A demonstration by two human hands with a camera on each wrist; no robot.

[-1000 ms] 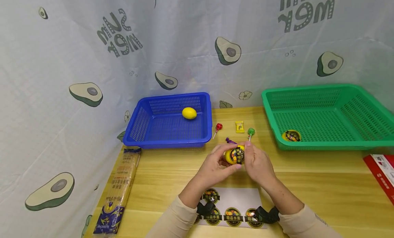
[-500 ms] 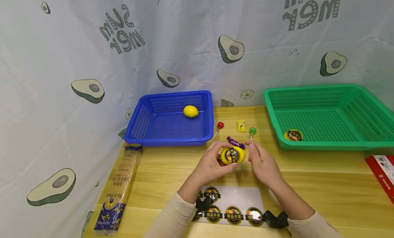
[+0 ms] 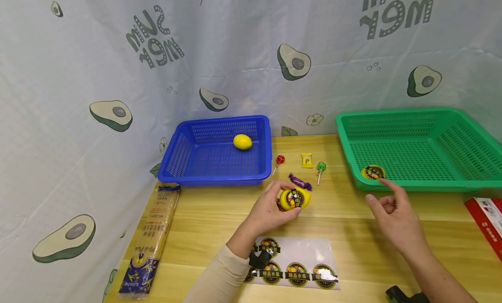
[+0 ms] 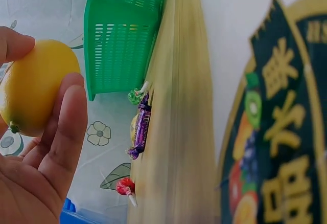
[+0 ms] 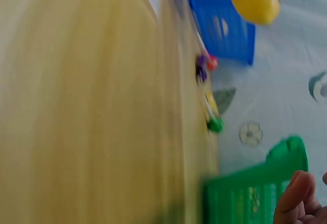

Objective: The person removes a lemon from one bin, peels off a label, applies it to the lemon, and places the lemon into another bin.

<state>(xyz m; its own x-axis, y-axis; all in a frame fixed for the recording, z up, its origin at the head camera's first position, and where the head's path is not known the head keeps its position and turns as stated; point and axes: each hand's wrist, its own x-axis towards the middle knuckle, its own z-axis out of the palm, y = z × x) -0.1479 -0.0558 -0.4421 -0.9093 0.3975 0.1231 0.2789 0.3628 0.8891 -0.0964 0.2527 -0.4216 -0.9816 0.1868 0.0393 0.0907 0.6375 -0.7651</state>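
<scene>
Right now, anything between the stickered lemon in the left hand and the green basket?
Mostly clear. The left hand holds the lemon above the table; the right hand hovers in between, before the green basket.

The sticker sheet on the table carried round labels reading "精品水果" on a black band. The same kind of label sat on the lemon held in the left hand; its characters were too small to read. The backdrop curtain showed mirrored lettering, apparently "SUMMER". The spaghetti packet bore small print, illegible.
</scene>
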